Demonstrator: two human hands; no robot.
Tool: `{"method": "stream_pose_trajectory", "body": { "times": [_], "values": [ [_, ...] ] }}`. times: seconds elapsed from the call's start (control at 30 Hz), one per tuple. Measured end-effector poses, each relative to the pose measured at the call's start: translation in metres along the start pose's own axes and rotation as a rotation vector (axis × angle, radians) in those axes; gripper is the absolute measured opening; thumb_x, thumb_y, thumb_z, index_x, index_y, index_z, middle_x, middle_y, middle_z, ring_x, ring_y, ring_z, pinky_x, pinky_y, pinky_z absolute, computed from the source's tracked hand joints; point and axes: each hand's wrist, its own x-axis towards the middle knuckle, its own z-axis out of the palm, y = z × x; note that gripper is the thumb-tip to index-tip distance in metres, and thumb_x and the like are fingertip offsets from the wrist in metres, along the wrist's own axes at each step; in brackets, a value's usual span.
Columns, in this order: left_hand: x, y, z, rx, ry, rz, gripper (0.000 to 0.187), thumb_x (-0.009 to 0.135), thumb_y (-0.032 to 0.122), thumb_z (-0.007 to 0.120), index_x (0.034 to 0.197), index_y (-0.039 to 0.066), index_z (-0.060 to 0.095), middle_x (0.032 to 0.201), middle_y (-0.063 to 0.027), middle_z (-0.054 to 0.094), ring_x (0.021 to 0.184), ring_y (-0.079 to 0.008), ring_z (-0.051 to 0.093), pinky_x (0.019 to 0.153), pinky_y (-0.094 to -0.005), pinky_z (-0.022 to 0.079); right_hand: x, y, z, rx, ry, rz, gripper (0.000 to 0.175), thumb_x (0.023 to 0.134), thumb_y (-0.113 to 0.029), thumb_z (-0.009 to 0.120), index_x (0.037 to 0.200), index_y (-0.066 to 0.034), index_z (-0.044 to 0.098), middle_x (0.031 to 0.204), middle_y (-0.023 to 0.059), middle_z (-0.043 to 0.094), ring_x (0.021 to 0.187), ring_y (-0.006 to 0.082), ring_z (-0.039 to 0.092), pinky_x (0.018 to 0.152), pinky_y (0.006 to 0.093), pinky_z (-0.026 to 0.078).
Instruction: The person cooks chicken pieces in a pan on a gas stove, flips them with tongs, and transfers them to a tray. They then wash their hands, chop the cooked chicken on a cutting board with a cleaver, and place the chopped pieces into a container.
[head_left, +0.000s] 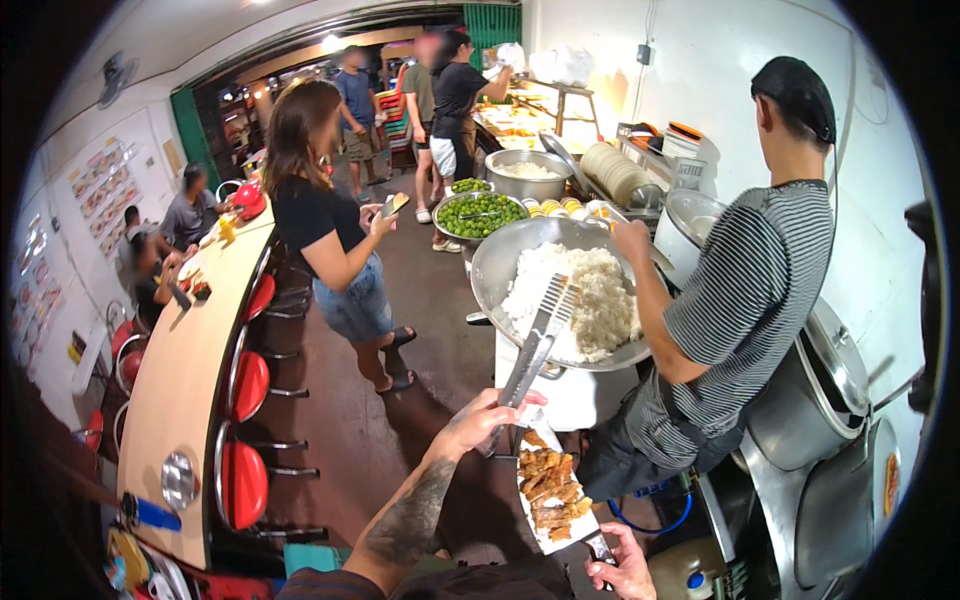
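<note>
My left hand (491, 420) grips long metal tongs (525, 360), whose toothed ends point away over the rice. In my right hand (622, 570) is the dark riveted handle of a broad, cleaver-like blade (541, 534). Browned, sliced meat (547, 480) lies along the blade's flat side. The blade's far end reaches close to my left fingers; whether they touch it I cannot tell. Beyond the tongs, a large metal bowl (491, 251) holds a mound of white rice (570, 300). A co-worker in a striped shirt (742, 292) stands at its right, one hand over the rim.
Small green citrus fruits (480, 214) fill a bowl behind the rice. Stacked plates (619, 176) and a white pot (686, 232) stand farther right. A person holding a phone (322, 217) stands in the aisle. Red stools (244, 480) line the long counter (169, 390) at left.
</note>
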Motion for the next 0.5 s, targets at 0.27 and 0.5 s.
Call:
{"method": "stream_pose_trajectory", "body": {
  "times": [0.27,0.5],
  "values": [
    [0.072,0.012,-0.089,-0.062,-0.15,0.083,0.046,0.085,0.019,0.062,0.128,0.002,0.061,0.1,0.0029,0.055,0.09,-0.0081,0.045,0.088,-0.025,0.038,0.07,-0.038,0.113,0.146,0.24,-0.079,0.06,0.086,-0.011,0.072,0.139,-0.0136,0.043,0.07,-0.0005,0.056,0.046,0.0063,0.046,0.041,0.019,0.034],
    [0.143,-0.001,-0.152,-0.108,-0.121,0.006,0.053,0.084,0.021,0.061,0.131,-0.004,0.059,0.139,-0.0095,0.057,0.109,-0.013,0.052,0.101,-0.0311,0.038,0.169,-0.065,0.13,0.19,0.415,-0.276,0.057,0.089,-0.014,0.073,0.139,-0.0082,0.043,0.089,0.005,0.059,0.055,0.0085,0.049,0.046,0.0205,0.04]
  ]
}}
